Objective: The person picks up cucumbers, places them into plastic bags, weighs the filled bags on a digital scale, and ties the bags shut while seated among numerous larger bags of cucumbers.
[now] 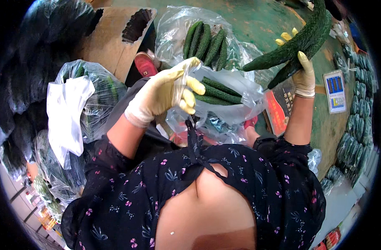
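Note:
My left hand (169, 89), in a cream glove with yellow fingertips, pinches the rim of a clear plastic bag (251, 93). Several dark green cucumbers (217, 91) lie inside that bag. Raised at the right, my gloved right hand (305, 77) grips long, curved cucumbers (282, 54), partly overlapping one another. Their tips point left, toward the bag's mouth. Just beyond the bag, a second clear bag (171, 29) lies spread out with more cucumbers (205, 41) on it.
Stacked wrapped cucumbers (355, 121) line the right side. A filled bag (101, 100) with white plastic bags (65, 116) on it stands at my left, near a cardboard sheet (111, 41). A blue-white printed card (334, 91) and a red-black box (278, 110) lie at right.

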### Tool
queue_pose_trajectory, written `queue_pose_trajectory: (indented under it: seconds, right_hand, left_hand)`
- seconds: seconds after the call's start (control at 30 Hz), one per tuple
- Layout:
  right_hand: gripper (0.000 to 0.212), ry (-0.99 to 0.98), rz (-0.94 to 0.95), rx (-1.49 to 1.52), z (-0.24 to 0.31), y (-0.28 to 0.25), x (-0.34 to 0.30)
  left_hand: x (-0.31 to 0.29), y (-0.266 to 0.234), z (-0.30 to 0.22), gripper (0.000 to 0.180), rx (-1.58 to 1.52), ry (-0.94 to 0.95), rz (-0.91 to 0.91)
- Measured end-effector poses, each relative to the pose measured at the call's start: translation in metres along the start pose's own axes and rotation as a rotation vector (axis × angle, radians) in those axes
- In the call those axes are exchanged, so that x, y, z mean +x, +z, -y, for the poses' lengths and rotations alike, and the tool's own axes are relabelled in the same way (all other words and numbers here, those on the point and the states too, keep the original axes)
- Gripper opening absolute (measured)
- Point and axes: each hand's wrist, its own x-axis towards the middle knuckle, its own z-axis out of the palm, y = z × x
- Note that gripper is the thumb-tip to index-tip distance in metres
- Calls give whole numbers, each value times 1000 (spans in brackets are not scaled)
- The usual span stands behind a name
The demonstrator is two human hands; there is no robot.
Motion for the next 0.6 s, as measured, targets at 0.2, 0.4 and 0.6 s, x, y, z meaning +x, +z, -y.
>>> queue_pose_trajectory:
  seconds: [0.2, 0.4, 0.6]
  right_hand:
    - [48, 15, -35, -301, 28, 25, -33]
    - [52, 24, -128, -146, -13, 56, -65]
    - [49, -24, -191, 174, -114, 89, -61]
  left_hand:
    - [7, -2, 4, 51, -33, -1, 84]
    - [5, 1, 14, 47, -71, -36, 175]
    - [10, -1, 18, 61, -173, 25, 203]
